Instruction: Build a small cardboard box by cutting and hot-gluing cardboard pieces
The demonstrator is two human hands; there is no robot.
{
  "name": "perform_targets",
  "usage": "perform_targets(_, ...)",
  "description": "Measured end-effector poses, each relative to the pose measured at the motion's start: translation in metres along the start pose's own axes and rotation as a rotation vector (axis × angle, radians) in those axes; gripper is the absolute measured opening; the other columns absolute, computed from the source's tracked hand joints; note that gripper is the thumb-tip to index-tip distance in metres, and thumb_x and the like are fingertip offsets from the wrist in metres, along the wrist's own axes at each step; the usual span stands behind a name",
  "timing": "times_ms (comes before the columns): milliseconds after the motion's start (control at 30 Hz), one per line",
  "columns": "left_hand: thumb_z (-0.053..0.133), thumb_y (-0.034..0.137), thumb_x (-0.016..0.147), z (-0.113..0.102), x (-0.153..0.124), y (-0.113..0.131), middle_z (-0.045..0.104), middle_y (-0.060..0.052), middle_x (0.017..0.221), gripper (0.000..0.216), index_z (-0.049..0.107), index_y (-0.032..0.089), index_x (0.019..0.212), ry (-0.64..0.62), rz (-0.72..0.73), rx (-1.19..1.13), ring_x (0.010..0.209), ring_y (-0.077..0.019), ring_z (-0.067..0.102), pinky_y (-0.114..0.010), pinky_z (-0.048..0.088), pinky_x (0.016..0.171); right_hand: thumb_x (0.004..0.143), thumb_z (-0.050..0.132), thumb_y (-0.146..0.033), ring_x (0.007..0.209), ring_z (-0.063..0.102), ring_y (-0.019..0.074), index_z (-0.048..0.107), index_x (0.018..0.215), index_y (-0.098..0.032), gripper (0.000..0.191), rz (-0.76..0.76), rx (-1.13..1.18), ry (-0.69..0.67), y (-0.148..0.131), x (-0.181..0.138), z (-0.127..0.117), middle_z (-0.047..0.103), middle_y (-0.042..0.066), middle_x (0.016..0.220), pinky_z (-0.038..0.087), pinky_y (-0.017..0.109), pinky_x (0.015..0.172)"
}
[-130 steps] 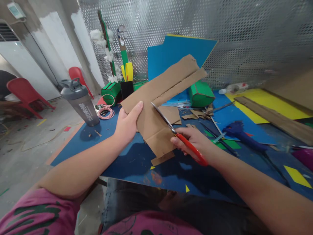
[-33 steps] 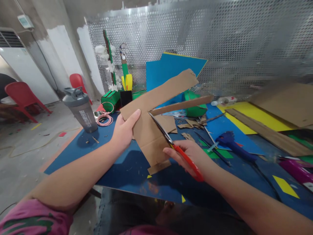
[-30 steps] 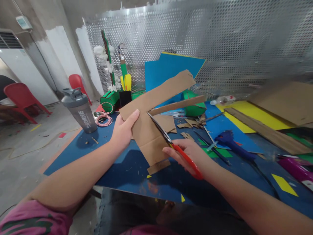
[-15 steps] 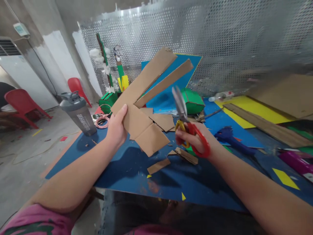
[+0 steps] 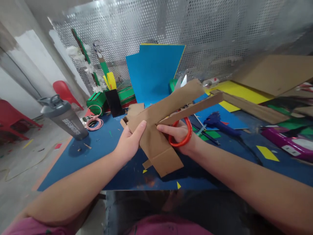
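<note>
A piece of brown cardboard (image 5: 156, 140) with two long strips at its upper end is held over the blue table (image 5: 117, 169). My left hand (image 5: 129, 140) grips its left edge, thumb on top and fingers underneath. My right hand (image 5: 177, 132) has its thumb on the cardboard beside the split between the strips. Around that hand is the red handle of the scissors (image 5: 186, 138); the blade tips show beyond the upper strip, and the middle of the scissors is hidden behind the cardboard. A small cardboard scrap (image 5: 147, 164) lies below the piece.
A grey shaker bottle (image 5: 67, 119) and a pink cable coil (image 5: 95, 123) stand to the left. On the right lie a blue glue gun (image 5: 220, 125), a purple device (image 5: 287, 142) and a long cardboard strip (image 5: 254, 106). A blue board (image 5: 156, 71) leans at the back.
My right hand, with the scissors, has moved left onto the cardboard, thumb now touching it. The cardboard has tilted lower, and its narrow strip has swung down to the right. The view has shifted rightward.
</note>
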State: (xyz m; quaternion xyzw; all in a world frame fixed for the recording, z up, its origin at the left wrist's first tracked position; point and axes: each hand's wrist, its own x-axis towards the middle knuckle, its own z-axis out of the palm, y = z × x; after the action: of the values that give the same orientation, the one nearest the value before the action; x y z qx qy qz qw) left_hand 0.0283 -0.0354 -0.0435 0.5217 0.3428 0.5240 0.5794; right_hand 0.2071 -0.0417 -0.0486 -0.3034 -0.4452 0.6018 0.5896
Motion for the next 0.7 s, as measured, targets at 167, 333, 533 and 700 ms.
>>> perform_targets(167, 0.093, 0.073, 0.078, 0.001, 0.0, 0.001, 0.088, -0.011, 0.114, 0.066, 0.085, 0.02, 0.116, -0.051, 0.039, 0.041, 0.11, -0.0343, 0.084, -0.042, 0.069, 0.096, 0.064, 0.101, -0.04, 0.112, 0.083, 0.0324, 0.087, 0.092, -0.03, 0.033, -0.016, 0.034, 0.057, -0.001, -0.006, 0.004, 0.09, 0.001, 0.105, 0.064, 0.05, 0.108)
perform_targets(333, 0.094, 0.073, 0.075, 0.005, -0.001, -0.001, 0.089, -0.01, 0.111, 0.064, 0.086, 0.022, 0.112, -0.006, 0.042, 0.018, 0.109, -0.0328, 0.084, -0.041, 0.069, 0.094, 0.065, 0.1, -0.038, 0.119, 0.081, 0.034, 0.086, 0.09, -0.029, 0.03, 0.028, 0.071, 0.048, -0.003, -0.006, 0.003, 0.09, 0.001, 0.109, 0.064, 0.049, 0.108)
perform_targets(533, 0.097, 0.071, 0.072, 0.01, -0.007, -0.002, 0.089, -0.009, 0.103, 0.06, 0.086, 0.021, 0.103, 0.041, 0.039, -0.038, 0.1, -0.0321, 0.086, -0.041, 0.072, 0.089, 0.066, 0.1, -0.038, 0.119, 0.081, 0.0327, 0.087, 0.099, -0.03, 0.037, 0.036, 0.134, 0.038, 0.003, -0.009, 0.006, 0.09, 0.002, 0.102, 0.061, 0.049, 0.113)
perform_targets(700, 0.096, 0.064, 0.077, 0.007, 0.001, 0.002, 0.089, -0.008, 0.102, 0.054, 0.083, 0.021, 0.107, 0.241, 0.046, -0.093, 0.102, -0.0307, 0.086, -0.039, 0.072, 0.091, 0.061, 0.103, -0.04, 0.083, 0.079, 0.0223, 0.081, 0.084, -0.027, 0.034, 0.056, 0.128, 0.182, 0.003, -0.01, 0.003, 0.083, -0.001, 0.081, 0.066, 0.038, 0.084)
